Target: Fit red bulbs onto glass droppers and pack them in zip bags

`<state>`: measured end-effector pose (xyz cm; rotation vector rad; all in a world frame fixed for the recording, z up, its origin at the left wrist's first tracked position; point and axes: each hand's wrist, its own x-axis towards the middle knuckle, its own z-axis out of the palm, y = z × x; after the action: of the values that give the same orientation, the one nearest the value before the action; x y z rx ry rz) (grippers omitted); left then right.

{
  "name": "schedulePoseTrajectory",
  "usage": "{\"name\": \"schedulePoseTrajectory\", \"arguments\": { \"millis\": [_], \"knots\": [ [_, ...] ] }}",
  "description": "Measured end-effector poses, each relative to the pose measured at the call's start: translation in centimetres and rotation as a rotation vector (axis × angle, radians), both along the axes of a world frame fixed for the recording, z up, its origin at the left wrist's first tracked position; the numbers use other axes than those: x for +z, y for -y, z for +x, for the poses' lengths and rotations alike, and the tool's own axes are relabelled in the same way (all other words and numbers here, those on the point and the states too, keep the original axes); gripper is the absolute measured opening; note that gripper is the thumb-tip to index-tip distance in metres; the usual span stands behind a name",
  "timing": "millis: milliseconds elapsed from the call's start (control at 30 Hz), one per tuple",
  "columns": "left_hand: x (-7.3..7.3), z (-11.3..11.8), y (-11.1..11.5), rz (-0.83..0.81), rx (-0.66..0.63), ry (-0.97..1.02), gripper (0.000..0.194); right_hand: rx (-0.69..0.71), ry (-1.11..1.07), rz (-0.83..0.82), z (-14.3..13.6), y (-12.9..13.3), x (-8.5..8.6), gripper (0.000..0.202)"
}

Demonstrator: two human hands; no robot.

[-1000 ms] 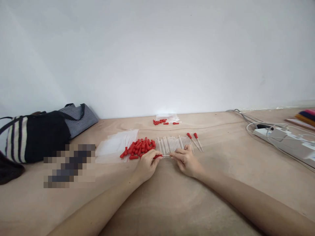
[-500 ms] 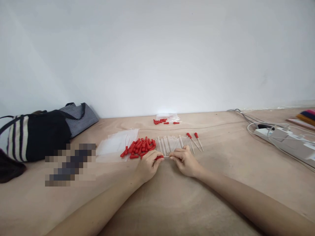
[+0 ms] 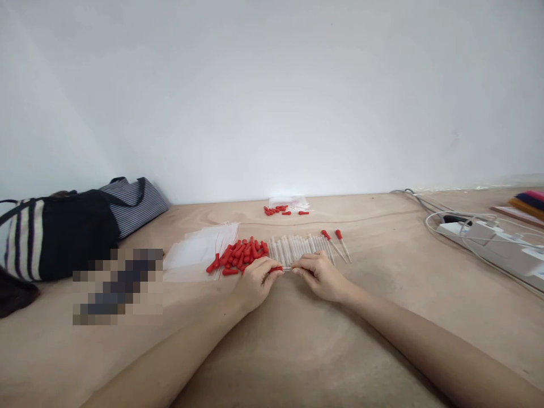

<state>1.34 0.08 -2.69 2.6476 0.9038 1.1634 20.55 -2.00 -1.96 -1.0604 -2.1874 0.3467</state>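
My left hand [image 3: 257,281] is closed on a red rubber dropper bulb [image 3: 276,269], part of which the fingers hide. A thin clear glass tube [image 3: 288,269] spans the gap from the bulb to my right hand [image 3: 318,276], whose fingers pinch it. Whether the tube sits inside the bulb I cannot tell. Just beyond my left hand lies a pile of red bulbs [image 3: 243,252]. A row of clear glass pipette tubes [image 3: 295,246] rests behind both hands. To its right are two droppers with red bulbs on, a left one [image 3: 335,245] and a right one [image 3: 342,243].
Clear plastic bags [image 3: 191,252] lie left of the bulbs. Farther back are another small group of red bulbs [image 3: 276,209] and a clear bag [image 3: 289,202]. Bags [image 3: 80,232] stand at the left, a white power strip [image 3: 493,243] with cables at the right. A wall closes off the back.
Both hands stay in nearly the same place, still holding the bulb and the tube. The right hand has shifted very slightly. Nothing else has visibly moved on the table.
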Motion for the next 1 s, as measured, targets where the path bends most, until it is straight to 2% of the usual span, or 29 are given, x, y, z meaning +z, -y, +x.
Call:
{"name": "schedulePoseTrajectory", "arguments": {
  "millis": [267, 367, 433, 467, 533, 600, 633, 733, 867, 1000],
  "knots": [
    [-0.1, 0.1, 0.2, 0.075, -0.005, -0.052, 0.015, -0.013, 0.012, 0.043, -0.5, 0.3, 0.0, 0.022],
    [0.2, -0.3, -0.1, 0.069, 0.016, -0.116, 0.016, -0.008, 0.026, 0.058, 0.2, 0.0, 0.3, 0.021],
    [0.8, -0.7, -0.4, 0.076, 0.141, -0.142, 0.027, -0.129, 0.010, 0.098, 1.4, -0.7, 0.8, 0.021],
    [1.2, -0.9, -0.5, 0.082, 0.225, -0.149, 0.033, -0.250, -0.005, 0.120, 2.3, -1.0, 0.9, 0.023],
    [1.7, -1.5, -0.8, 0.090, 0.390, -0.162, 0.035, -0.588, -0.036, 0.111, 4.1, -1.9, 1.1, 0.027],
    [1.9, -2.0, -1.0, 0.083, 0.508, -0.183, 0.030, -0.818, -0.003, 0.031, 5.8, -2.7, 0.9, 0.030],
    [1.8, -2.2, -1.1, 0.073, 0.544, -0.197, 0.029, -0.891, 0.035, -0.013, 6.5, -3.1, 0.7, 0.033],
    [1.4, -2.3, -1.3, 0.045, 0.573, -0.232, 0.032, -0.976, 0.132, -0.109, 7.5, -4.0, -0.1, 0.031],
    [1.3, -1.8, -1.7, 0.099, 0.584, -0.238, 0.026, -0.981, 0.232, -0.193, 7.4, -4.5, -0.7, 0.027],
    [1.6, -1.2, -2.8, 0.169, 0.604, -0.316, 0.022, -0.971, 0.287, -0.231, 7.2, -4.4, -0.6, 0.026]
  ]
}}
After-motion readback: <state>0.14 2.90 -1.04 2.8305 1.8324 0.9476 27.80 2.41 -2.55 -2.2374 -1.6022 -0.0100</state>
